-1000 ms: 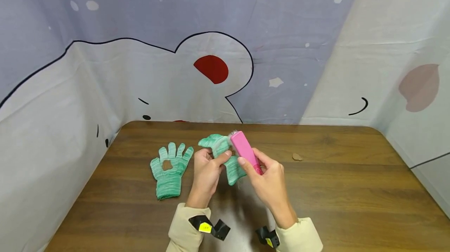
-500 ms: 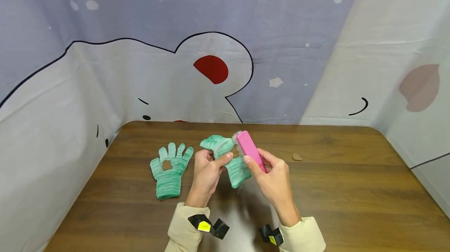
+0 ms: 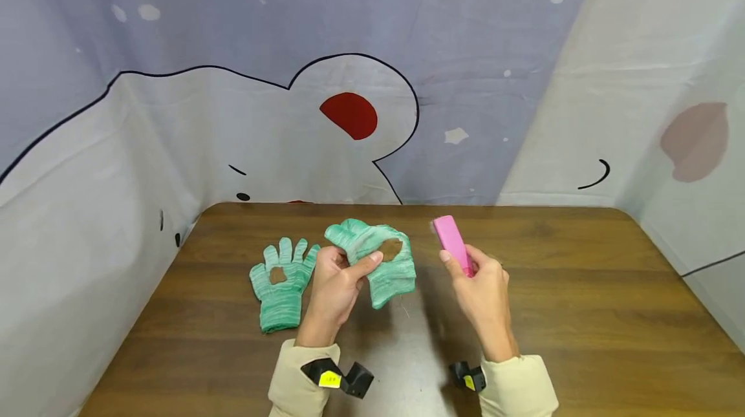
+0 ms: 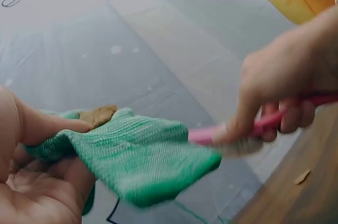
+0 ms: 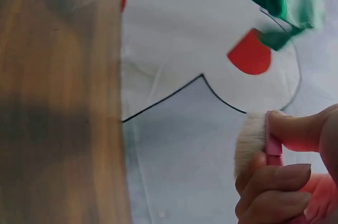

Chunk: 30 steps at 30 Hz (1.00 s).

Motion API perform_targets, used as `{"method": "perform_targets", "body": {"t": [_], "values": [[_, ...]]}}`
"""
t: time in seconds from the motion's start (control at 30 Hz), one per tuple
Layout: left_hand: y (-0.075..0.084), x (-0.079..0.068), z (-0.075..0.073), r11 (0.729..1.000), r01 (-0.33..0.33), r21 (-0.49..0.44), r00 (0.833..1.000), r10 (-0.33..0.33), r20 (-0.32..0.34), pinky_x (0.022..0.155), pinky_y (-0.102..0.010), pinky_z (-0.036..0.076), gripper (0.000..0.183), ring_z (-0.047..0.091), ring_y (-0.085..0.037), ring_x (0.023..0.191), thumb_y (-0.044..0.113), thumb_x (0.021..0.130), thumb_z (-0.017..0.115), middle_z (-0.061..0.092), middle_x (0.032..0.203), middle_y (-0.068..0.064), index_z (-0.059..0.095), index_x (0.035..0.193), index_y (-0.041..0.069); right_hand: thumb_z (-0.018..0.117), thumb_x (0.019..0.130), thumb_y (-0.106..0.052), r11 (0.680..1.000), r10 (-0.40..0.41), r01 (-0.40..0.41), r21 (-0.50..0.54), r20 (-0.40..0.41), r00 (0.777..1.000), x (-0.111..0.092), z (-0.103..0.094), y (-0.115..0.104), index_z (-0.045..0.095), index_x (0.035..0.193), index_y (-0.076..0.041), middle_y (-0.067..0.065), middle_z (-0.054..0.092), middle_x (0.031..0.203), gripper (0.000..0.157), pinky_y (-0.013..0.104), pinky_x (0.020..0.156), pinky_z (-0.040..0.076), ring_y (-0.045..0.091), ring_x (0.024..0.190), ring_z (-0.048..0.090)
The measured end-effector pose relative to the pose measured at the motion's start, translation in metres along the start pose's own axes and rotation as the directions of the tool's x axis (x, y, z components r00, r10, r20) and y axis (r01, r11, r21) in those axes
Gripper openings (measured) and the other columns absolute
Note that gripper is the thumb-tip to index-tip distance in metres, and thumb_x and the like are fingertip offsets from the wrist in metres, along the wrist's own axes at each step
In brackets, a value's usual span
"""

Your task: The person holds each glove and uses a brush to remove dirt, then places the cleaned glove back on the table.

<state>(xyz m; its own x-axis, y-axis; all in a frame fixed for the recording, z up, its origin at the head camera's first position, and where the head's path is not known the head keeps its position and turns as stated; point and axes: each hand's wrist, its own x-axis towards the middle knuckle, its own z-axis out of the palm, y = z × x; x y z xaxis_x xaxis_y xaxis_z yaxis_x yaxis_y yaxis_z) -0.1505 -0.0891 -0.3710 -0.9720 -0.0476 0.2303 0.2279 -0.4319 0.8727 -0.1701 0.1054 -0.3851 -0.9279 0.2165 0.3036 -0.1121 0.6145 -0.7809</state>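
My left hand (image 3: 336, 288) grips a green knit glove (image 3: 397, 278) above the table, thumb on top beside a brown patch (image 3: 391, 249) on its fabric. The glove's fingers are bunched and partly hidden by my hand. To the right, my right hand (image 3: 485, 291) holds a pink brush (image 3: 452, 242) by its handle, apart from the glove in the head view. Pale bristles (image 5: 250, 145) show clearly in the right wrist view. A loose thread hangs below the glove.
A second green glove (image 3: 280, 310) lies flat at the left, fingers pointing away, with a brown spot (image 3: 277, 275) on it. On the wooden table (image 3: 611, 313), a small brown piece (image 4: 302, 176) shows in the left wrist view. A printed cloth (image 3: 262, 132) hangs behind.
The brush has moved right, away from the glove, in my right hand. More of the brown patch shows. My right hand now covers the small brown piece in the head view.
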Motion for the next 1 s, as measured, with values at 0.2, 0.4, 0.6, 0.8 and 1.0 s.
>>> {"method": "perform_targets", "body": {"t": [0.2,0.4,0.6,0.8,1.0], "values": [[-0.003,0.002,0.000,0.994,0.109,-0.012,0.991,-0.109,-0.081,0.049,-0.019,0.031,0.012,0.040,-0.009,0.055,-0.008,0.082,0.060,0.047,0.065,0.001,0.052,0.079,0.000,0.070,0.079,-0.037,0.981,-0.026,0.010,0.192,0.084,0.996,-0.005,0.000,-0.008,0.066,0.110,-0.005,0.012,0.069,0.086,0.045,0.023,0.057,0.046,0.014,0.068,0.059],[-0.007,0.004,0.000,0.989,0.147,0.035,0.981,-0.141,-0.133,0.048,-0.020,0.028,0.014,0.035,-0.010,0.052,-0.005,0.083,0.060,0.042,0.063,0.001,0.048,0.077,0.001,0.072,0.078,-0.034,0.944,-0.056,0.014,0.329,0.118,0.991,-0.015,0.008,-0.020,0.065,0.111,-0.004,0.012,0.069,0.089,0.044,0.020,0.060,0.049,0.011,0.070,0.061],[-0.008,0.004,0.000,0.985,0.167,0.041,0.973,-0.159,-0.165,0.051,-0.022,0.033,0.010,0.040,-0.011,0.057,-0.005,0.083,0.059,0.044,0.068,-0.001,0.049,0.084,-0.003,0.072,0.080,-0.027,0.897,-0.105,0.036,0.441,0.132,0.986,-0.023,0.011,-0.031,0.065,0.110,-0.004,0.014,0.068,0.088,0.039,0.021,0.058,0.050,0.012,0.069,0.062],[-0.009,0.004,0.001,0.985,0.163,0.053,0.975,-0.152,-0.165,0.054,-0.023,0.039,0.015,0.048,-0.013,0.064,-0.003,0.084,0.058,0.052,0.078,-0.006,0.052,0.097,-0.009,0.072,0.079,-0.029,0.901,-0.189,0.105,0.421,0.163,0.968,-0.029,0.019,-0.038,0.065,0.108,-0.007,0.008,0.068,0.084,0.037,0.022,0.055,0.049,0.011,0.063,0.058],[-0.011,0.004,0.001,0.986,0.152,0.074,0.975,-0.137,-0.177,0.054,-0.024,0.042,0.016,0.049,-0.013,0.064,-0.004,0.083,0.059,0.054,0.077,-0.006,0.053,0.097,-0.010,0.071,0.079,-0.038,0.944,-0.190,0.142,0.296,0.140,0.972,-0.031,0.024,-0.036,0.067,0.105,-0.012,0.001,0.066,0.073,0.037,0.024,0.050,0.044,0.010,0.058,0.054]]}}
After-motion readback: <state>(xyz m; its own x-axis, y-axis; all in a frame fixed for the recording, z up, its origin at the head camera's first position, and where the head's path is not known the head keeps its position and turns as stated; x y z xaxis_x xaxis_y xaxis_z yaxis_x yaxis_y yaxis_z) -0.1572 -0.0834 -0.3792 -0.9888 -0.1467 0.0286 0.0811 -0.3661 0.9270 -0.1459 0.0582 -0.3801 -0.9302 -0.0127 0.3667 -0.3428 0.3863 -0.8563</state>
